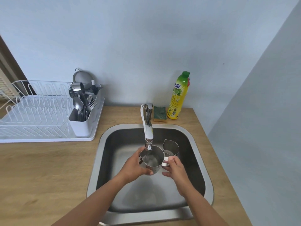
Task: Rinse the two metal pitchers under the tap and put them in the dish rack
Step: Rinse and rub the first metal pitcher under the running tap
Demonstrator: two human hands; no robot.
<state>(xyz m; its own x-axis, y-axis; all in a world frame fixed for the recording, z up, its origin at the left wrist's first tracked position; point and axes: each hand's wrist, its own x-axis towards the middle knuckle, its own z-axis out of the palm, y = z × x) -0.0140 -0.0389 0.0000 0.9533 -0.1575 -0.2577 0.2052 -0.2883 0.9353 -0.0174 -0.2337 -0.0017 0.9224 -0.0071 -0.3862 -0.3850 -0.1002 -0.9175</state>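
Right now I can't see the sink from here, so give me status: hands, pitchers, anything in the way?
Left hand and right hand both on larger pitcher, under running tap. Smaller pitcher waiting in sink. Dish rack slots free; path clear.

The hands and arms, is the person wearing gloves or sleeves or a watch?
No. The left hand and the right hand are both bare, with no gloves, rings or watch showing. Both forearms are bare too, right down to the bottom edge of the picture, so no sleeves show.
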